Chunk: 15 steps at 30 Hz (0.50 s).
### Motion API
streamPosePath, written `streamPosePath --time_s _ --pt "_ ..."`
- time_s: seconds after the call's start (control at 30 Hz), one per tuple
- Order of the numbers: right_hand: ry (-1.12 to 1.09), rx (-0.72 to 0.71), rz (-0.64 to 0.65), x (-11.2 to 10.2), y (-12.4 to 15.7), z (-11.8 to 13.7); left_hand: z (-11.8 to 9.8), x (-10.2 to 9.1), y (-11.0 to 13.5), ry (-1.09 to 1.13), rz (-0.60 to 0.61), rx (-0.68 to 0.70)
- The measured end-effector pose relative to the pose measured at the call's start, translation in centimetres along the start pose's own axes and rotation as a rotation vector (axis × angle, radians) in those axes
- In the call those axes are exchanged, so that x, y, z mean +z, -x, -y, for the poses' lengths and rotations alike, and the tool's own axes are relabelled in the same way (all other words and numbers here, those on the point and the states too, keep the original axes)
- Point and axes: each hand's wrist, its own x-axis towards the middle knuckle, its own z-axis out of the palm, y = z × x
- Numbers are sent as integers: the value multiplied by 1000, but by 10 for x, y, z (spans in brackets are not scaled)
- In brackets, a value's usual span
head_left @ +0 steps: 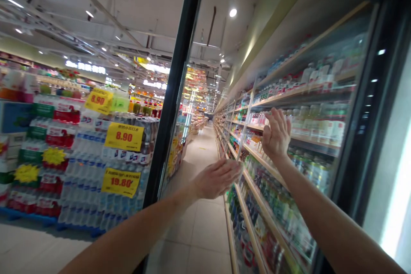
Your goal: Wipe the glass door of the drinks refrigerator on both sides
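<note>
A large glass door (208, 4) with a black frame (175, 77) stands before me. My left hand (220, 178) is stretched out in front of the glass, its fingers extended and lying together, with nothing seen in it. Higher and to the right, my right hand (276, 133) is raised with loosely bent fingers, somewhat apart and holding nothing visible. Whether either hand touches the glass I cannot tell. Behind the hands, in or through the glass, appear long shelves (265, 160) of bottled drinks (321, 124), blurred in places.
At the left, packs of bottled water (83, 180) are stacked on a blue pallet (48, 221). Yellow price signs (124, 137) hang on the stack. A tiled aisle floor (205, 231) runs into the distance. A bright light strip (398, 197) shows at the right edge.
</note>
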Motion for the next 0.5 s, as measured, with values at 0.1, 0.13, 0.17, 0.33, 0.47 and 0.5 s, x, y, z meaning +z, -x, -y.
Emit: streamPosePath --time_s 0.1,0.13,0.17,0.33,0.47,0.5 --pt "6 2 0 -1 0 0 55 -13 -7 -39 -93 -334" --pt "7 5 1 -1 0 0 73 -17 -9 -48 -130 -483" --pt "6 9 3 -1 0 0 86 -20 -11 -52 -159 -580" --pt "2 19 9 -2 -1 1 42 -12 -7 20 -29 -262" --pt "-7 11 4 -2 0 0 -5 0 -4 56 41 137" --pt "-11 9 4 -2 0 0 1 -1 -5 47 34 115"
